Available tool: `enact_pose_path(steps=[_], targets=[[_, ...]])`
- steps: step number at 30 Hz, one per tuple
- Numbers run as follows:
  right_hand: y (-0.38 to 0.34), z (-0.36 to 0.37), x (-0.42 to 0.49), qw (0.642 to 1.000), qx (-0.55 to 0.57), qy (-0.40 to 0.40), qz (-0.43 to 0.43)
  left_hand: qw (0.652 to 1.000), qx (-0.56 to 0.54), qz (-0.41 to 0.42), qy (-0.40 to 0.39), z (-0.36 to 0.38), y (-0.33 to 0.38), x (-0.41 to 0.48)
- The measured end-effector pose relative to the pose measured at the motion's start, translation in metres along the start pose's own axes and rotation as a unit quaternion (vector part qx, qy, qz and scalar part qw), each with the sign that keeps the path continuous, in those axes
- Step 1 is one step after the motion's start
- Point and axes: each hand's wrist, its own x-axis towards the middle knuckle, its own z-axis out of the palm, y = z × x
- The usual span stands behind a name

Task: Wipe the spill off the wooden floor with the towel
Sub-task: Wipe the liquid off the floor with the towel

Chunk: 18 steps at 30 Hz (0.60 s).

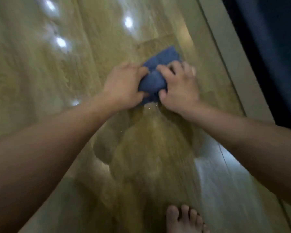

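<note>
Head view: we hold one blue towel (158, 78) down on the wooden floor (40, 73) with two hands.
Our left hand (124, 84) and right hand (180, 88) sit side by side, fingers curled round the bunched cloth. One darker wet patch (151, 148) spreads just below the towel. One bare foot (183, 219) stands at the bottom edge, and one pale skirting board (233, 64) runs along the right.
</note>
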Motion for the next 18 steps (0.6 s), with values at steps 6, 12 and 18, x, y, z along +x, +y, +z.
enact_pose_path(steps=[6,12,18], targets=[[-0.021,-0.015,0.048,0.98,-0.022,-0.059,-0.186,0.997,0.052,-0.061,0.024,-0.009,-0.049,-0.01],[-0.063,-0.005,0.1,0.991,-0.016,-0.041,-0.13,0.983,-0.04,-0.17,0.061,-0.024,-0.106,0.02],[-0.067,0.019,-0.018,0.954,0.043,-0.052,-0.292,0.978,-0.108,-0.16,0.079,0.028,-0.041,-0.14]])
